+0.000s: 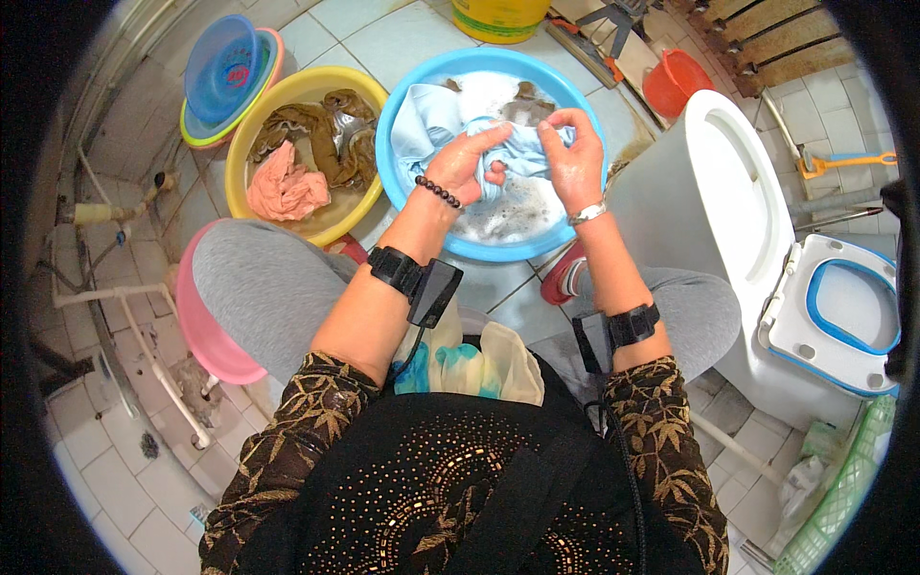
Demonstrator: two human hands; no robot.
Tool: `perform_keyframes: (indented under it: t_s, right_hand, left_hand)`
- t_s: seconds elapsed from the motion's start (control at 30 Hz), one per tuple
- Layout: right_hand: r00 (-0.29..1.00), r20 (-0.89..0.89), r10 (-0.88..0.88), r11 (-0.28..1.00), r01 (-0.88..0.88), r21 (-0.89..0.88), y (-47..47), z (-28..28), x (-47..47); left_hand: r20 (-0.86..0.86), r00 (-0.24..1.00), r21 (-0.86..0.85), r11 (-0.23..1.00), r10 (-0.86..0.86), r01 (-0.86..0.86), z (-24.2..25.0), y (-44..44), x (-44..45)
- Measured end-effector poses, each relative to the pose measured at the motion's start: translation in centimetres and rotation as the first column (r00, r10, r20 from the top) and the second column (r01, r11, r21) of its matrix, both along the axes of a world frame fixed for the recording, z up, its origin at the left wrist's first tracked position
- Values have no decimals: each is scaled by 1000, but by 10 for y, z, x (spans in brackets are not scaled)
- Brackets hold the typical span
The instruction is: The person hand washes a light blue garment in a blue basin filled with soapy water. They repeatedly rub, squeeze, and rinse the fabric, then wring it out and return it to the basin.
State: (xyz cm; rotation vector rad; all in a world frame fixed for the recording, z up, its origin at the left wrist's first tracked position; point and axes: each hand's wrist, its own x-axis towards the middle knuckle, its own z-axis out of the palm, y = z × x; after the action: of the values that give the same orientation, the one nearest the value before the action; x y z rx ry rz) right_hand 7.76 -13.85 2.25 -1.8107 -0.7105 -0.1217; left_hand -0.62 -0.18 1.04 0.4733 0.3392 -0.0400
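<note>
A light blue cloth garment (424, 118) lies partly in a blue plastic basin (496, 251) of sudsy water (496, 215). Bunched fabric of that garment is lifted over the suds between both hands. My left hand (463, 165) holds it from the left, thumb on top. On the right, my right hand (575, 158) pinches another part of it between thumb and fingers. Dark fabric (528, 108) shows through the foam at the basin's far side. Both hands look wet.
Left of the blue basin, a yellow basin (233, 180) holds a pink cloth (287, 187) and brown garments (323, 140) in water. Stacked basins (223, 68) and a pink basin (215, 316) stand farther left. A white washing machine (733, 187), a red bucket (675, 83) and a yellow bucket (499, 18) are also around.
</note>
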Motion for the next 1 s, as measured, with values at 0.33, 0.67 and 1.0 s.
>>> perform_keyframes:
  t_s: [0.33, 0.67, 1.0]
  right_hand:
    - [989, 41, -144, 882, 148, -447, 38, 7, -33]
    - [999, -17, -33, 820, 17, -572, 36, 10, -40]
    - [998, -47, 33, 862, -52, -505, 31, 9, -48]
  left_hand:
    - [-127, 973, 3, 981, 191, -192, -31, -38, 10]
    - [-213, 966, -92, 982, 145, -167, -43, -39, 11]
    - [-259, 945, -104, 967, 199, -232, -38, -48, 4]
